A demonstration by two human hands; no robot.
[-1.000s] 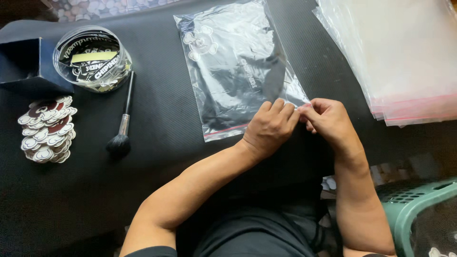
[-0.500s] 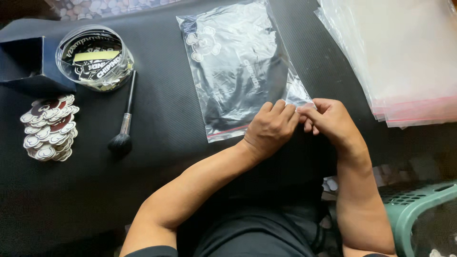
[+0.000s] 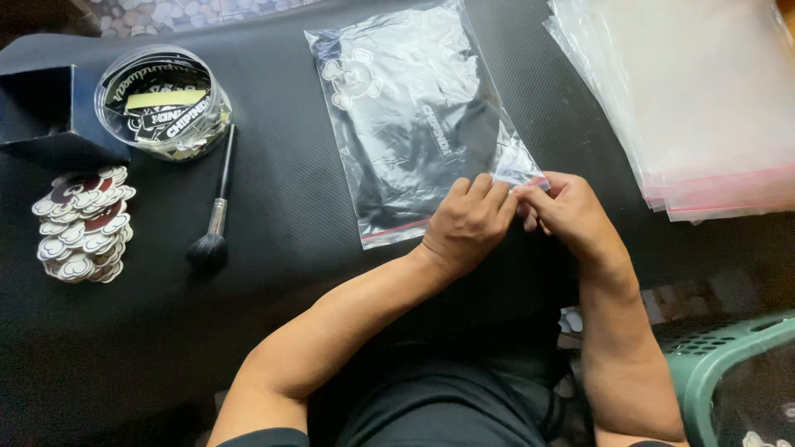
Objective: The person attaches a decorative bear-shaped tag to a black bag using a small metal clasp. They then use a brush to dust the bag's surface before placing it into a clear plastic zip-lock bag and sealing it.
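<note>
Black table (image 3: 315, 248): one filled zip bag (image 3: 414, 116), both hands (image 3: 517, 217) pinching its edge; one brush (image 3: 214, 211).

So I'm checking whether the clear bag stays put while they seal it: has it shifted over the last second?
Yes, slightly. The clear bag has slid right along the table, widening its gap from the brush, both hands pinching its near edge.

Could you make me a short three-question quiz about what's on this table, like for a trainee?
1. True or false: both hands pinch the near edge of the clear zip bag.
2. Which lies between the round tub and the bag? A) brush B) scissors C) tape roll
3. Where is the stack of empty bags?

Key
1. True: left hand and right hand meet at its red-striped edge.
2. A, the brush.
3. At the table's right side, beyond the right hand.
</note>
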